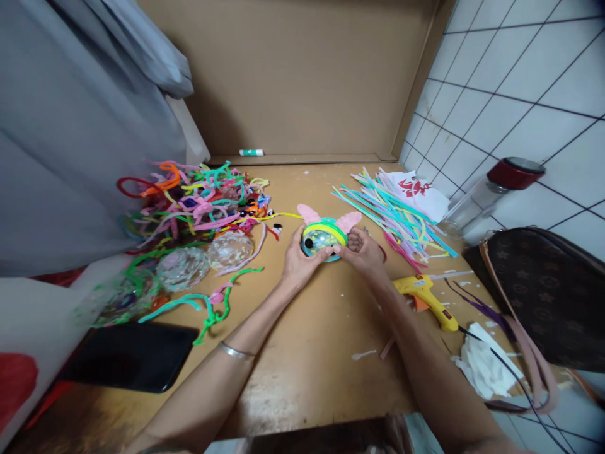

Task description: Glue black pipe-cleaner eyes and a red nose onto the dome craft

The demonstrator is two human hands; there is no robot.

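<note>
Between my two hands is a clear round plastic ornament (325, 240) banded with green and yellow pipe cleaner. Two pink ear-like pieces (348, 221) stick up from its top, and a black dot (309, 243) shows on its left side. My left hand (302, 255) grips the left edge, thumb along the bottom. My right hand (362, 251) is closed at the lower right edge, its thumb meeting the rim near the left thumb. A yellow pipe cleaner (283, 214) runs from the pile on the left toward the ornament.
Tangled pipe cleaners (203, 202) and clear plastic domes (230, 251) lie on the left, near a black phone (132, 356). Straight pipe cleaners (397, 211), a yellow glue gun (428, 297), a bottle (486, 195), a tissue (486, 362) and a brown bag (543, 296) are on the right.
</note>
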